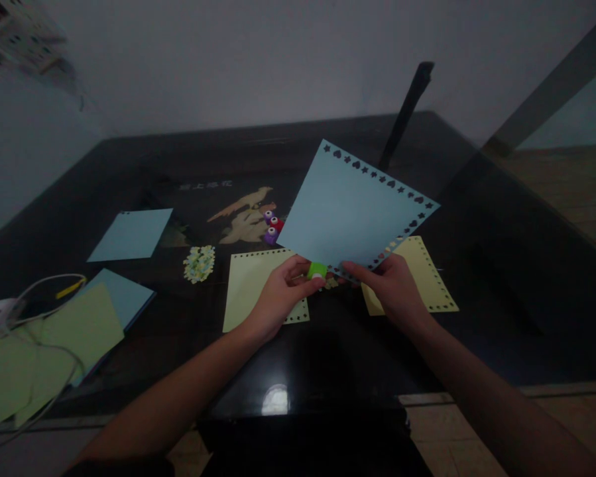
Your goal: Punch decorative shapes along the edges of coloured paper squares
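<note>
At the far left of the frame a stack of green and blue sheets [54, 338] lies unpunched beside a white cable [39, 291], and a plain blue square [131, 233] waits further up on the dark glass table [501, 278]. Moving in, a little heap of paper confetti [199, 262] sits left of centre, with spare purple and red punches [272, 225] just beyond it. A yellow sheet [250, 281] with a punched border lies flat beneath the left hand [278, 298], whose fingers are clamped on a small green punch [317, 269] set at the lower edge of the blue sheet [350, 209]. That sheet, held up at centre, shows holes along its top and right edges; its left edge looks bare, so the border seems partly done. The right hand [394, 288] pinches the sheet's bottom edge, and a second punched yellow sheet [429, 281] lies under it.
</note>
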The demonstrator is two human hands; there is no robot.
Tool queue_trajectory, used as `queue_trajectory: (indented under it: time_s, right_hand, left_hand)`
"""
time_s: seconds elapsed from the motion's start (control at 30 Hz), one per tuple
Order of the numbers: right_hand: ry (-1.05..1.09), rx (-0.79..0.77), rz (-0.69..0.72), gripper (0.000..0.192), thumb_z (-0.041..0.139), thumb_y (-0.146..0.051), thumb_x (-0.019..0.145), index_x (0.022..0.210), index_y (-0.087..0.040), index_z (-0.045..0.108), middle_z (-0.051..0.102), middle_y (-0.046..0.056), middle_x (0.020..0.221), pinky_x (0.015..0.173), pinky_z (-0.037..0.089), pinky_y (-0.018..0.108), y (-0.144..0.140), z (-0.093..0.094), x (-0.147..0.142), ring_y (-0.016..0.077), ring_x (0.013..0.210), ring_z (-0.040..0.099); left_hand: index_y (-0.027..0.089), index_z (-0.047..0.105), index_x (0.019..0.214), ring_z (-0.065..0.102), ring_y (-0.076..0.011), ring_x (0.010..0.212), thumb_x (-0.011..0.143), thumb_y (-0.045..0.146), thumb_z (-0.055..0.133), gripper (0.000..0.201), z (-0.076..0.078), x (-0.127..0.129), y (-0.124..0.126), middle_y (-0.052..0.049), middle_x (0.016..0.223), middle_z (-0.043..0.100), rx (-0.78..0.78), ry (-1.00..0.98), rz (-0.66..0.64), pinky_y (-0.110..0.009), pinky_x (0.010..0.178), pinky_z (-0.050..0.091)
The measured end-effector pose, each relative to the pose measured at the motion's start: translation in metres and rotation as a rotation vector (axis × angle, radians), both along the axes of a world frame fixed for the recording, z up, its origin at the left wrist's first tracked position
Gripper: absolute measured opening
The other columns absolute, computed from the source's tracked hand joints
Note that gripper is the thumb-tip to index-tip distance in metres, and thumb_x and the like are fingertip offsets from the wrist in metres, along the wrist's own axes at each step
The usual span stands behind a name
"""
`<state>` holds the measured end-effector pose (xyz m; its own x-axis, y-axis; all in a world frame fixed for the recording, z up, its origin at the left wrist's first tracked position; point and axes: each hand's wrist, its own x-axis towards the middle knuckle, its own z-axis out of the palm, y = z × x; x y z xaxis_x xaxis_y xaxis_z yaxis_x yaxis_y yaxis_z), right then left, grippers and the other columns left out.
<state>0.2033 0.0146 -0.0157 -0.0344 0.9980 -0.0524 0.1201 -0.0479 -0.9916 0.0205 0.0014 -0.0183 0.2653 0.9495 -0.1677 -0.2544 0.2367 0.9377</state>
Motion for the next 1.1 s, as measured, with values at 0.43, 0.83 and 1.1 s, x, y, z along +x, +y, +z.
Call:
queue_trajectory:
  time_s: [0.43,0.83,1.1]
  right_hand:
    - [-0.04,-0.02,0.052,0.021,0.072,-0.039,0.064,0.069,-0.02,0.066,0.07,0.002,0.068,0.06,0.052,0.031,-0.001,0.002,-0.002,0.016,0.06,0.062]
    - [0.016,-0.072,0.051,0.02,0.072,-0.036,0.064,0.063,-0.017,0.063,0.065,0.002,0.056,0.05,0.05,0.028,-0.002,0.005,-0.007,0.0141,0.05,0.059]
    - [0.071,-0.083,0.043,0.024,0.073,-0.038,0.062,0.065,-0.016,0.065,0.067,0.002,0.059,0.05,0.051,0.03,-0.002,-0.001,-0.007,0.0168,0.049,0.061]
  left_hand:
    - [0.014,0.065,0.095,0.063,-0.0197,0.088,0.065,0.028,0.076,0.035,0.001,0.0,-0.001,-0.009,0.096,0.068,-0.099,-0.016,0.017,-0.039,0.087,0.047]
    - [0.013,0.065,0.091,0.062,-0.0154,0.081,0.066,0.028,0.075,0.031,0.001,0.004,-0.004,-0.006,0.089,0.067,-0.123,-0.059,0.049,-0.031,0.078,0.049]
    - [0.014,0.065,0.094,0.061,-0.015,0.082,0.066,0.027,0.075,0.032,0.0,0.005,-0.003,-0.007,0.094,0.067,-0.138,-0.095,0.049,-0.027,0.073,0.048]
